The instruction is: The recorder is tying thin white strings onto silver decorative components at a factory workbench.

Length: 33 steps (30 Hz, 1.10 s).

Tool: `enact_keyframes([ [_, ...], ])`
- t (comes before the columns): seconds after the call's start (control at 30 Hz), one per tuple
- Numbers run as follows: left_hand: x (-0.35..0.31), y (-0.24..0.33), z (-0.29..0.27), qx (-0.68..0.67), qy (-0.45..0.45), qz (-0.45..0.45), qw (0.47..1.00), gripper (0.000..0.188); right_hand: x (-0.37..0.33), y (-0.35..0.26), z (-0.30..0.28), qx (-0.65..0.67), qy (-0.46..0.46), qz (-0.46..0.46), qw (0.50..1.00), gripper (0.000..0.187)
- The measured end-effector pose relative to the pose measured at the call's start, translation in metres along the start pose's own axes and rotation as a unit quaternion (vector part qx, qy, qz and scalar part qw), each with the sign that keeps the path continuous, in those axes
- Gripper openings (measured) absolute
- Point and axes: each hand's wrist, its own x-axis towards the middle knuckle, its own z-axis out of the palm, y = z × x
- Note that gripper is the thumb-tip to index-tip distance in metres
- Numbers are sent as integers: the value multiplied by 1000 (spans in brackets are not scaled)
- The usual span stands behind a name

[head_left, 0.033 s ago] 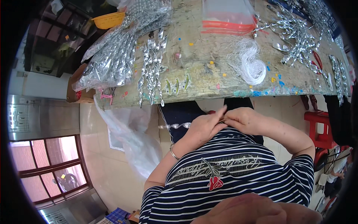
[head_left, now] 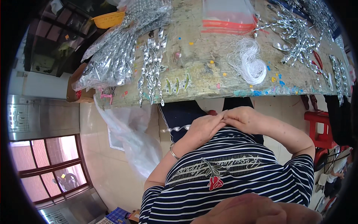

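Note:
Just below the table's front edge, my two hands meet in front of the striped shirt. My left hand [head_left: 204, 128] is closed, with a twisted silver strip [head_left: 178, 129] sticking out from it to the left over the dark trousers. The strip's other end is hidden by the hand. Thumb and fingers of my right hand [head_left: 244, 119] are pinched together against the left fingertips. Whatever is between them is too small and covered to make out.
Several twisted silver strips [head_left: 152, 71] and a bagged pile of them [head_left: 112, 61] lie on the worn table [head_left: 201, 74] at left. A white thread bundle [head_left: 253, 69], red-edged clear bags [head_left: 229, 18] and a tangle of silver strips [head_left: 298, 41] lie further right. A red stool [head_left: 319, 128] stands at right.
The fingers of my left hand have folded down onto the right fingertips, covering the thin piece seen between the hands before. The silver strip's free end has dipped slightly.

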Motion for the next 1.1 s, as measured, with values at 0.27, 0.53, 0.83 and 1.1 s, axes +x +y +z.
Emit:
enact_keyframes([
  [0.27, 0, -33, 4, -196, 148, -96, 965, 30, 24, -1, -20, 240, 100, 114, 959, 26],
  [0.53, -1, -39, -12, -354, 128, -146, 915, 44, 40, -13, -6, 367, 130, 74, 918, 27],
  [0.83, 6, -37, -22, -390, 83, -154, 904, 48, 37, -51, -9, 377, 125, 23, 918, 35],
  [1.1, 7, -32, -31, -451, 109, -156, 872, 43, 47, -20, 14, 340, 125, 83, 928, 34],
])
